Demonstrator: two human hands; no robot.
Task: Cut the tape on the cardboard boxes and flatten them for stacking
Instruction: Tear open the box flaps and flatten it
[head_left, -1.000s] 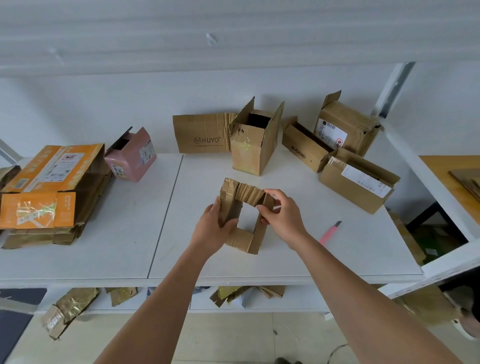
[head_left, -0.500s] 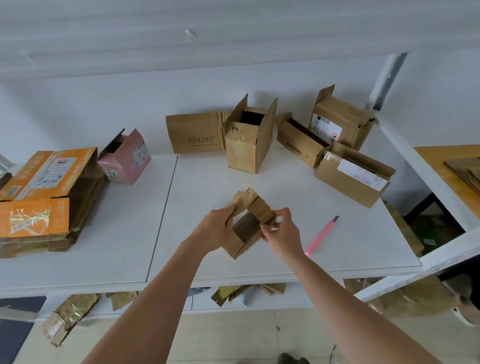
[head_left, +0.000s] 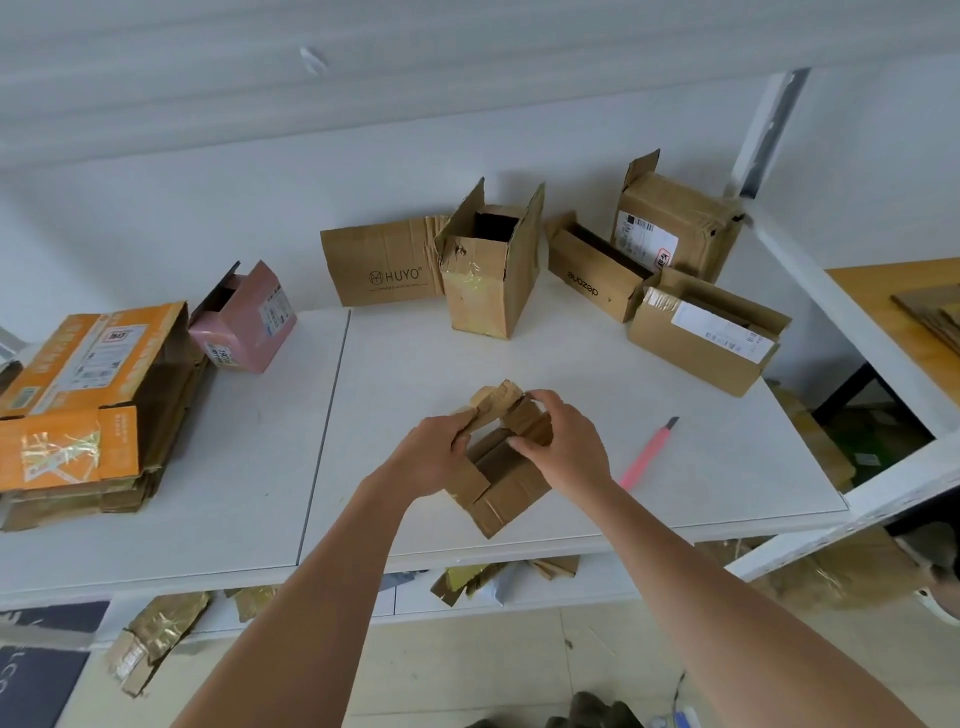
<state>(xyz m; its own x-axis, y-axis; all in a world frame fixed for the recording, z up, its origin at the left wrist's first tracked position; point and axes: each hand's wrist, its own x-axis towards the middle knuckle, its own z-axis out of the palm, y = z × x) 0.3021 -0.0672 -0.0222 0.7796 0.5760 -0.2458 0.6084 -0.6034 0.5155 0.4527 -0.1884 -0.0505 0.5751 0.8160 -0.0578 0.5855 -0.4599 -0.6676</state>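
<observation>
Both hands — left hand (head_left: 434, 457), right hand (head_left: 563, 441) — grip the small box (head_left: 498, 483) near the tabletop's (head_left: 701, 483) front edge, seemingly half-collapsed — five boxes at the back edge left.

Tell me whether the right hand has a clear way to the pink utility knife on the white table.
Probably yes: bare tabletop separates the right hand from the pink utility knife, though it grips the small cardboard box.

Brown small box (head_left: 501, 486), pink knife (head_left: 647, 454), orange flattened box (head_left: 78, 395), white table (head_left: 649, 374)
</observation>
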